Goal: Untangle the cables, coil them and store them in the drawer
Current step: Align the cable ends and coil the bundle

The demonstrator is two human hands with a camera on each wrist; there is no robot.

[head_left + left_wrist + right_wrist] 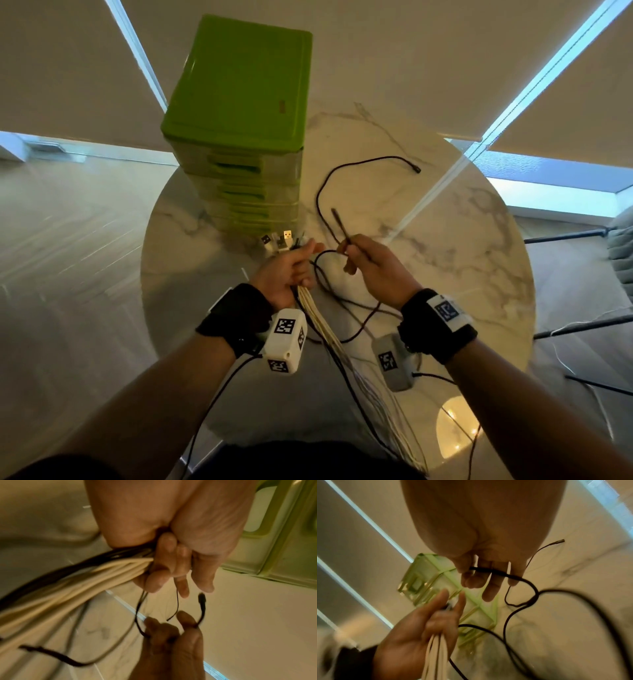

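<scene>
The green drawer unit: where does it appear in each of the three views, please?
Head: green drawer unit stands upper centre-left on the marble table.
Left wrist: only its pale green front shows, at the upper right edge.
Right wrist: centre-left, tilted, behind both hands.
Shared landmark: the cream cable bundle that the left hand grips.

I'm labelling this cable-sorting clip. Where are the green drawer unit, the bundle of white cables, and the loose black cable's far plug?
green drawer unit [239, 85], head view, on its flat top.
bundle of white cables [85, 578], left wrist view, mid-bundle beside the fist.
black cable's far plug [416, 169], head view, on the plug tip.
</scene>
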